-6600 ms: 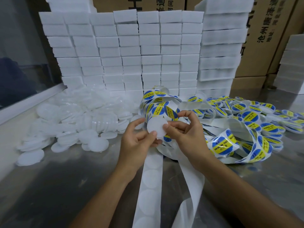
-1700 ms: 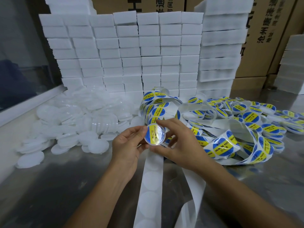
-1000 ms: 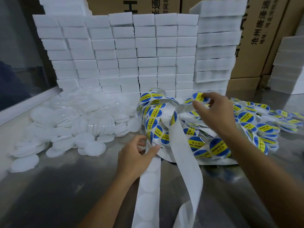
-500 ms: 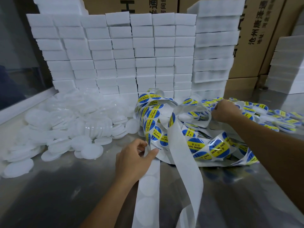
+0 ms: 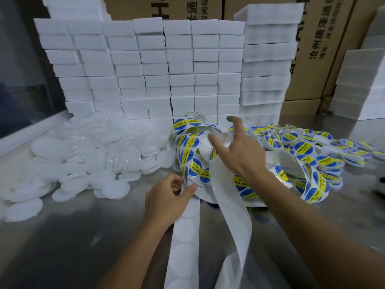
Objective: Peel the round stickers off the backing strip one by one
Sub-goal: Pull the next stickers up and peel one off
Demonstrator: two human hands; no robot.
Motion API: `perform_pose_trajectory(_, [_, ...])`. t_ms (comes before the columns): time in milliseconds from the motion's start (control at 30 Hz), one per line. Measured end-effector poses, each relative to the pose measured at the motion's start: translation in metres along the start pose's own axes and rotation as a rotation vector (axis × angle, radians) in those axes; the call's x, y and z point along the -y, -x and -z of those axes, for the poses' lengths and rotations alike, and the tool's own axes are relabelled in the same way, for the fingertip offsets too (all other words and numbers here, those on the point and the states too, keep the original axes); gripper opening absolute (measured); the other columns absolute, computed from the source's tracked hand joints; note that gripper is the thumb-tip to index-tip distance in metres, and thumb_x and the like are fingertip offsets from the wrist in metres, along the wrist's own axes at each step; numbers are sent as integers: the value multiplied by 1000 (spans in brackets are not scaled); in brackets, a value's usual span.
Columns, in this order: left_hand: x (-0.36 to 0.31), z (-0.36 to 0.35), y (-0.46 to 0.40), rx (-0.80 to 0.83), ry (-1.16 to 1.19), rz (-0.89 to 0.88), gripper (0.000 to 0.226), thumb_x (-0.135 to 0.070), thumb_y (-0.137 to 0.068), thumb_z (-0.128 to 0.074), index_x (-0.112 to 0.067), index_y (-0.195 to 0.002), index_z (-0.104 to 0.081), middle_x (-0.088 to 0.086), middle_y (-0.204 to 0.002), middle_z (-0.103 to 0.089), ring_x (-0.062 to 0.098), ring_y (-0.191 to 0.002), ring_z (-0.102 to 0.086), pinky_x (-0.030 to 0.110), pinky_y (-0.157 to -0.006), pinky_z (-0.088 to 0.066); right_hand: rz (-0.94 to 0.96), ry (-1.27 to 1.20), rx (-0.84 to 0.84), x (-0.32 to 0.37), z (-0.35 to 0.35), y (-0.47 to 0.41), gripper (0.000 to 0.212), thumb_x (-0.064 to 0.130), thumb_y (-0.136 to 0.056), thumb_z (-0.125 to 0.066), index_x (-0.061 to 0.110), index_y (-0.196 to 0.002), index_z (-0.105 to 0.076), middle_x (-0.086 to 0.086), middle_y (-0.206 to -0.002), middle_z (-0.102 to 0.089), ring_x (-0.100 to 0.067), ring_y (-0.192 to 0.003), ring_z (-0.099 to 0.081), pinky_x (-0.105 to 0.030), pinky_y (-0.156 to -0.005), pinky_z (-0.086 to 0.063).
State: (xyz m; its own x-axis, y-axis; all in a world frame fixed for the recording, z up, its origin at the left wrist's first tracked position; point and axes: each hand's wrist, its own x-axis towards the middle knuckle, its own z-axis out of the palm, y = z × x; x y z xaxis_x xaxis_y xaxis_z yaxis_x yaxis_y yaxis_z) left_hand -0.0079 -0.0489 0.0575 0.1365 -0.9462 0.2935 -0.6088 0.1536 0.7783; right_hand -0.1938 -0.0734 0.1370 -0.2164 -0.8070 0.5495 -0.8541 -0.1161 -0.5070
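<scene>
at table centre the backing strip point(image 5: 185, 232) trails near with bare circles, many round stickers point(image 5: 188, 142) left on its coil; left hand point(image 5: 166, 199) pinches it, right hand point(image 5: 239, 151) hovers spread, holding nothing; labelled lids point(image 5: 312, 147) lie right.

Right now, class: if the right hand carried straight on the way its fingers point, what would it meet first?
The right hand, fingers spread, points up-left. It would probably meet the coiled sticker strip first; beyond that stands the white block stack. Depth is unclear.
</scene>
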Motion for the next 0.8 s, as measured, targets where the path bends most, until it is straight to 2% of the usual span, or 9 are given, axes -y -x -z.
perform_pose_trajectory(100, [1,0,0,-1,12,-6,30,-63,-67,-72,-40,-76,-55,-20,-77,-62,-2,-76,-60,34,-80,-55,-55,-139,139,3,-9,9,56,43,-87,-61,26,-136,-43,-3,-109,-68,-25,-93,-63,-38,-81,-51])
perform_pose_trajectory(167, [1,0,0,-2,10,-10,30,-63,-66,-72,-40,-77,-55,-20,-77,-62,-1,-76,-60,34,-79,-55,-49,-263,125,2,-12,12,46,17,-89,-62,19,-134,-53,1,-130,-62,-18,-96,-66,-37,-90,-52])
perform_pose_trajectory(233, [0,0,0,1,7,-13,31,-63,-67,-72,-40,-78,-55,-20,-77,-63,-1,-76,-60,34,-79,-54,-9,-349,96,0,-13,16,44,4,-89,-58,20,-130,-56,4,-126,-63,-6,-80,-66,-29,-81,-53])
perform_pose_trajectory(300, [0,0,-1,9,-2,-16,31,-62,-69,-73,-39,-81,-57,-20,-79,-63,-1,-77,-60,33,-78,-54,9,-414,114,0,-13,20,41,2,-91,-55,25,-125,-57,6,-115,-64,2,-75,-62,-19,-69,-50])
perform_pose_trajectory(433, [-3,2,2,-38,54,-30,31,-60,-71,-72,-34,-82,-60,-17,-84,-64,0,-77,-58,28,-71,-50,41,-448,100,7,-10,25,41,-4,-92,-49,21,-118,-69,10,-111,-67,0,-78,-61,-14,-76,-47])
perform_pose_trajectory(533, [-7,6,6,-141,165,-147,21,-48,-81,-69,-29,-79,-63,-12,-83,-65,5,-82,-57,20,-69,-43,86,-675,136,19,-3,34,49,-8,-88,-49,18,-125,-66,10,-114,-69,5,-71,-59,-12,-71,-47])
perform_pose_trajectory(633, [-16,10,14,-86,368,-188,21,-39,-91,-58,-23,-83,-68,-6,-81,-69,10,-77,-60,14,-65,-42,102,-901,288,24,1,43,66,-14,-83,-53,27,-135,-57,3,-115,-69,-8,-76,-57,-28,-67,-50])
perform_pose_trajectory(733, [-29,16,17,66,777,24,26,-27,-93,-51,-17,-93,-74,4,-83,-72,15,-73,-61,25,-63,-44,117,-1003,437,23,1,50,80,-21,-83,-54,27,-145,-43,11,-132,-59,-4,-88,-65,-21,-77,-50])
perform_pose_trajectory(800, [-33,22,15,147,911,103,29,-33,-87,-52,-18,-94,-76,12,-87,-71,21,-75,-62,33,-66,-45,124,-968,464,21,0,51,82,-21,-83,-55,25,-148,-38,13,-148,-46,0,-102,-65,-19,-82,-51])
